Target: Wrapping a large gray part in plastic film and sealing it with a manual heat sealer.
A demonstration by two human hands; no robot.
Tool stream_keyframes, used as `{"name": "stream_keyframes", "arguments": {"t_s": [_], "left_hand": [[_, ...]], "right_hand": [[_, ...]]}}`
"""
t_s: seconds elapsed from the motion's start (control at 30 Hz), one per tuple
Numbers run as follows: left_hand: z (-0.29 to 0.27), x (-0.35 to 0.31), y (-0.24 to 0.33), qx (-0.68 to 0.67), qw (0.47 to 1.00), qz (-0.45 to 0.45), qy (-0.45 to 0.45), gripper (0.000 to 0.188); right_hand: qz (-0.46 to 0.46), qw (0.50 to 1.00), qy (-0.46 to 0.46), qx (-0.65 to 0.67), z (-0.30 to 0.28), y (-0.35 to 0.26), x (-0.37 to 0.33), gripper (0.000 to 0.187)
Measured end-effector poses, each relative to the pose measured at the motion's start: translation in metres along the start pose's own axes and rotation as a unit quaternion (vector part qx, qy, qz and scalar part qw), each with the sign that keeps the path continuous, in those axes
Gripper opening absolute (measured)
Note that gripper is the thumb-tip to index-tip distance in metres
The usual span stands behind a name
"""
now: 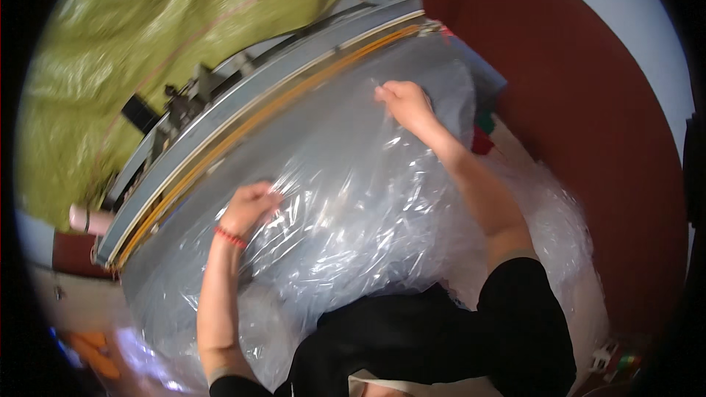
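Observation:
A large sheet of clear plastic film (353, 213) spreads over a grey work surface (294, 136) and bunches up against my body. My left hand (250, 207), with a red bracelet at its wrist, is closed on the film near the middle of the surface. Farther off and to the right, my right hand (403, 99) pinches the film's edge between thumb and fingers. Beyond both hands runs the long metal bar of a sealing machine (272, 77), with an orange-yellow strip (294, 90) along its near side.
A yellow-green woven sheet (162, 44) covers the area behind the machine. A pink cylinder (90, 219) sits by the machine's left end. More clear film (551, 228) piles up to my right, beside dark red floor (588, 140). Something orange (95, 349) lies at lower left.

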State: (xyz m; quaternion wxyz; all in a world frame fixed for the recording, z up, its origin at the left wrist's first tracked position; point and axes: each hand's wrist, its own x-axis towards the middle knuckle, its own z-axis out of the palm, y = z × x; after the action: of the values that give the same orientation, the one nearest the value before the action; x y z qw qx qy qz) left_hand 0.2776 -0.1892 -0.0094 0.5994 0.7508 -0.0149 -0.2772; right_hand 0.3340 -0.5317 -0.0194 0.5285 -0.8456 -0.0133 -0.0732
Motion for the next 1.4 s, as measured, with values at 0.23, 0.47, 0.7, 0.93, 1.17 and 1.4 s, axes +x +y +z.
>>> {"name": "stream_keyframes", "arguments": {"t_s": [0.23, 0.47, 0.7, 0.93, 1.17, 1.4], "left_hand": [[-0.009, -0.012, -0.004, 0.052, 0.998, -0.027, 0.024, 0.005], [-0.006, -0.007, -0.012, -0.025, 1.0, 0.004, 0.013, 0.003], [-0.049, -0.072, -0.02, 0.064, 0.998, 0.017, -0.02, 0.003], [-0.129, -0.235, -0.088, -0.053, 0.994, -0.032, 0.095, 0.014], [-0.225, -0.347, -0.077, 0.058, 0.926, 0.02, 0.373, 0.011], [-0.138, -0.255, -0.097, 0.554, 0.661, 0.205, 0.463, 0.016]], "right_hand": [[-0.02, 0.862, 0.27, -0.429, -0.085, 0.082, 0.022, 0.021], [0.06, 0.813, 0.386, -0.432, -0.113, 0.101, 0.04, 0.025], [0.018, 0.791, 0.41, -0.454, -0.114, 0.132, 0.051, 0.029], [0.054, 0.801, 0.203, -0.561, -0.096, 0.078, 0.043, 0.025], [0.094, 0.818, 0.231, -0.519, -0.13, 0.132, 0.067, 0.029], [0.079, 0.817, 0.231, -0.522, -0.127, 0.134, 0.067, 0.028]]}}
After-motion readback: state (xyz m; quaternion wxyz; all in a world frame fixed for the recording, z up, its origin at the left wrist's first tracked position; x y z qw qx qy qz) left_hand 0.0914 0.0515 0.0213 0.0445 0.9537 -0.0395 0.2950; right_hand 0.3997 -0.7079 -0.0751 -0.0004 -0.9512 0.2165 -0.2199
